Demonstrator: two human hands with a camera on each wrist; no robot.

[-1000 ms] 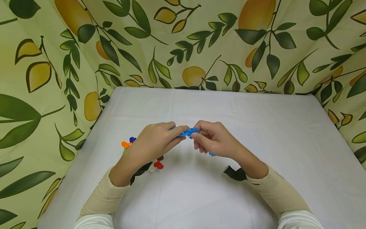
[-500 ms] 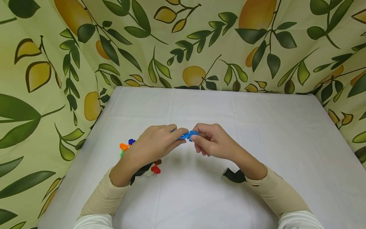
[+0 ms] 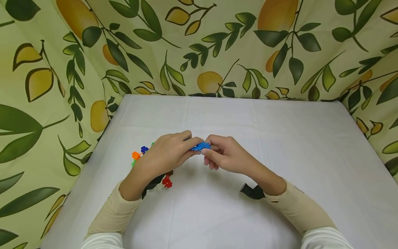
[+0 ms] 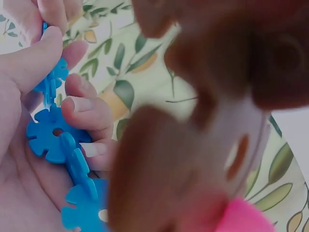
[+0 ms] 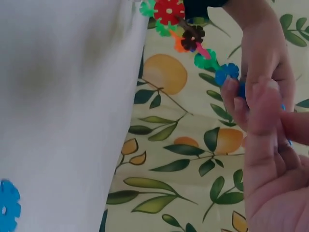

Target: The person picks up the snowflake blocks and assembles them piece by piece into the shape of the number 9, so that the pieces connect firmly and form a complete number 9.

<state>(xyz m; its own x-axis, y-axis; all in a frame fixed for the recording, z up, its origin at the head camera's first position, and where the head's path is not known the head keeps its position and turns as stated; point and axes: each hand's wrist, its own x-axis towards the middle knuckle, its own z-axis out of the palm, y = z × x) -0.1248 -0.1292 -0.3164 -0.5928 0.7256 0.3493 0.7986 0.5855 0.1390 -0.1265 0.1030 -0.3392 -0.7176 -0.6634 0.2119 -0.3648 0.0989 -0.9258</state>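
My left hand [image 3: 169, 152] holds a chain of blue snowflake building discs [image 4: 46, 135]; in the left wrist view its fingers curl round them. At the chain's end my right hand [image 3: 225, 155] pinches a blue disc [image 3: 205, 146] between thumb and fingers, close beside the left fingertips. From the left hand the chain runs on in other colours, with a green disc [image 5: 206, 59], a brown disc [image 5: 193, 37] and a red disc [image 5: 169, 10] in the right wrist view. Much of it is hidden under the left hand and forearm in the head view. A blurred brown disc [image 4: 145, 164] fills much of the left wrist view.
A loose blue disc [image 5: 8, 205] lies on the white tablecloth [image 3: 211, 211]. Curtains with a leaf and fruit print [image 3: 209, 81] stand behind and beside the table. A black camera mount [image 3: 252, 191] sits under the right wrist.
My right hand has shifted left, nearer the left hand, and less of the blue discs shows between them. The coloured part of the chain has swung slightly under the left forearm.
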